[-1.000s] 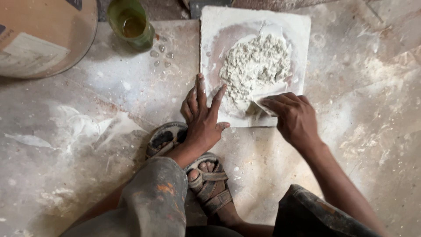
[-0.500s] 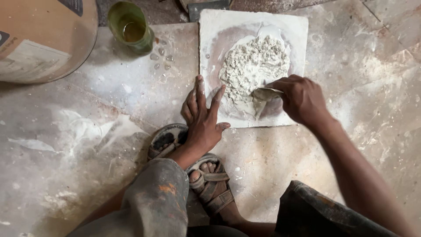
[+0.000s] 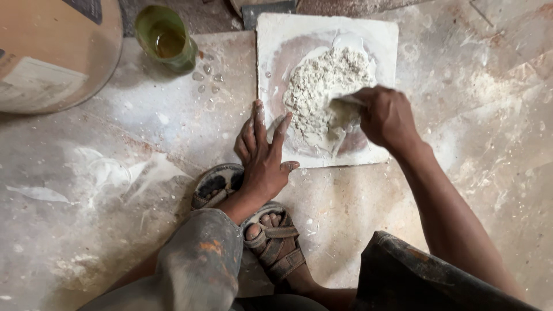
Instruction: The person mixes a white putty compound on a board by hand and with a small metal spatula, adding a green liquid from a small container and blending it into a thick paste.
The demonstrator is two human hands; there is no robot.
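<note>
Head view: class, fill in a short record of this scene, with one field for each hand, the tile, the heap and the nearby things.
Left hand: flat, fingers on the tile's edge
Right hand: closed on a small tool, blade in the heap
Tile: square, white, lying on the floor
Heap: crumbly grey-white paste
Nearby: green cup with liquid, large round container, sandal
</note>
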